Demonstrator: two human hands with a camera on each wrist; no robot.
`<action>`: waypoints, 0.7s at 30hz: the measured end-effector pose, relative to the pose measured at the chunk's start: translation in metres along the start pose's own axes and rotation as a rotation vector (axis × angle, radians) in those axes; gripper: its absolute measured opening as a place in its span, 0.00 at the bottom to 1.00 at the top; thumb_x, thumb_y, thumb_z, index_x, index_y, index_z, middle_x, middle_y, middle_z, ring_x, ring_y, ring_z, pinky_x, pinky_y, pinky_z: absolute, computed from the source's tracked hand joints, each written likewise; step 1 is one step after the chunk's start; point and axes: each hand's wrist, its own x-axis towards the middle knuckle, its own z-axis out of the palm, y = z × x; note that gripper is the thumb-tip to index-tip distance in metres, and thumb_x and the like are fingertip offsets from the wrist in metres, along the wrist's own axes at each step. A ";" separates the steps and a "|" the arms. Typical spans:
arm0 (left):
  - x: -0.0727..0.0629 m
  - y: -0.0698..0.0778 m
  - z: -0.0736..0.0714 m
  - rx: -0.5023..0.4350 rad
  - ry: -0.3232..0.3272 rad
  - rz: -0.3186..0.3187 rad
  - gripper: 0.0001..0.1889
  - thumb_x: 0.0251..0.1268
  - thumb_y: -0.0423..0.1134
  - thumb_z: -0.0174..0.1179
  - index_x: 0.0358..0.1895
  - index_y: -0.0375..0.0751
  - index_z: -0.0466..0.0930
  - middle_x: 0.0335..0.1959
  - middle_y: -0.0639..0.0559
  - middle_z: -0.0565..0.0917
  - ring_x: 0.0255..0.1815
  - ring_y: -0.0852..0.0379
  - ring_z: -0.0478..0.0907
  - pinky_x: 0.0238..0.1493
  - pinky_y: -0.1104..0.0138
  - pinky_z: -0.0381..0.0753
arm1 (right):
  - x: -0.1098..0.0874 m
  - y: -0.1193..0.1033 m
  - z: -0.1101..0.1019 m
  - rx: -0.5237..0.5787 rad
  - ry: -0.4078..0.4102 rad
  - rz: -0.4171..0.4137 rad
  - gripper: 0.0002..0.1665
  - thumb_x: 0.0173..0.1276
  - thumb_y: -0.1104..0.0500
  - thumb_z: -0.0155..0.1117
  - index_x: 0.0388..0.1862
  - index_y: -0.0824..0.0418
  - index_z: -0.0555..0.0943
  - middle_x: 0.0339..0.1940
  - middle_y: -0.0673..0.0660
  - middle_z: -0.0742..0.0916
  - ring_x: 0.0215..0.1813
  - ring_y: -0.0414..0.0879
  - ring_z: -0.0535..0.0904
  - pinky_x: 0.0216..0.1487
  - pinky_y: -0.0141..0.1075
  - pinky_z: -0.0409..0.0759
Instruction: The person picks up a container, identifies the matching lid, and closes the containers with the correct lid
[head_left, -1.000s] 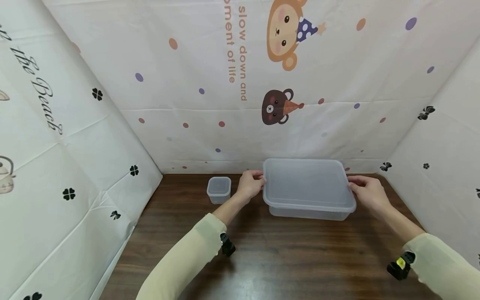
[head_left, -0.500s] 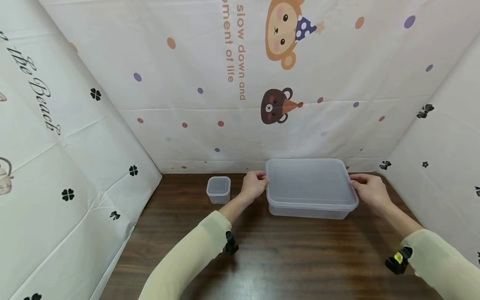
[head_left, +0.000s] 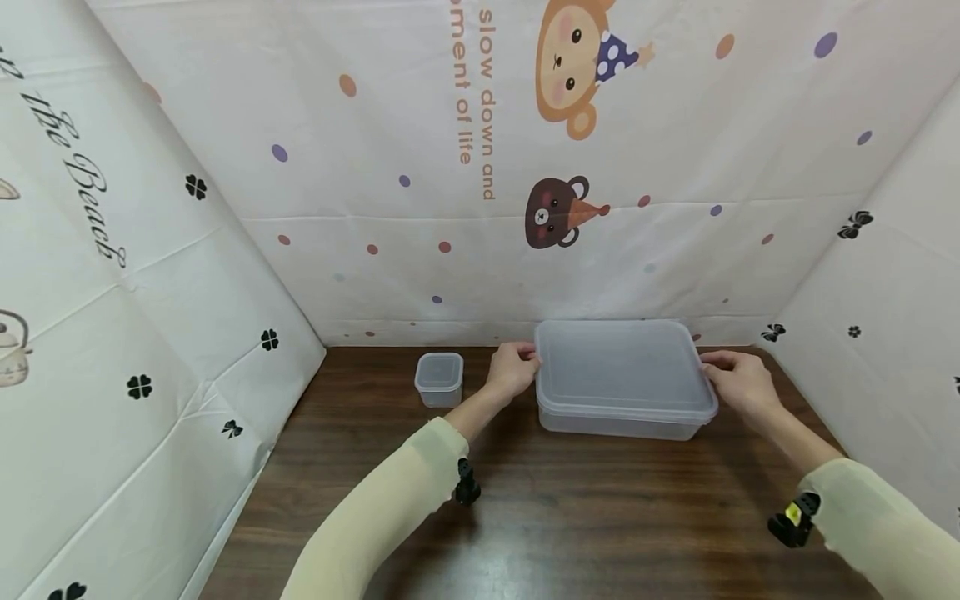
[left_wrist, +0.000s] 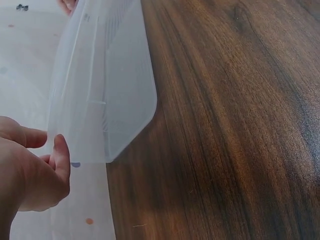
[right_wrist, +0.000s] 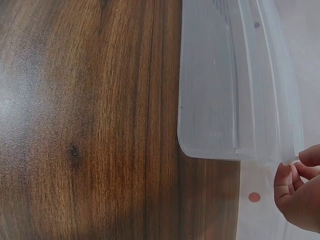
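A large, clear plastic storage box (head_left: pixel 615 427) sits on the table near the back wall, with a translucent lid (head_left: pixel 622 367) lying over its top. My left hand (head_left: pixel 512 369) pinches the lid's left edge between thumb and fingers. On the opposite side, my right hand (head_left: pixel 738 383) pinches the right edge. The left wrist view shows the thumb and fingers of the left hand (left_wrist: pixel 37 172) at the lid's rim, above the box wall (left_wrist: pixel 130 85). In the right wrist view the right hand (right_wrist: pixel 300 192) grips a lid corner, beyond the box wall (right_wrist: pixel 207 105).
A small square lidded plastic container (head_left: pixel 439 379) stands left of my left hand. The dark wood table (head_left: pixel 585 508) extends in front of the box. White printed sheets form the back wall (head_left: pixel 360 183), left wall (head_left: pixel 195 283) and right wall (head_left: pixel 900 283).
Both hands have shifted the lid slightly to the right, so it lies more squarely over the box. The box and the small container have stayed in place.
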 end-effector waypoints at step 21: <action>0.003 -0.008 0.005 0.016 -0.026 -0.014 0.14 0.74 0.34 0.65 0.58 0.37 0.89 0.41 0.53 0.87 0.42 0.60 0.80 0.44 0.70 0.82 | 0.001 0.008 0.008 -0.037 -0.026 0.005 0.22 0.82 0.59 0.57 0.63 0.75 0.81 0.59 0.77 0.84 0.54 0.67 0.83 0.37 0.38 0.81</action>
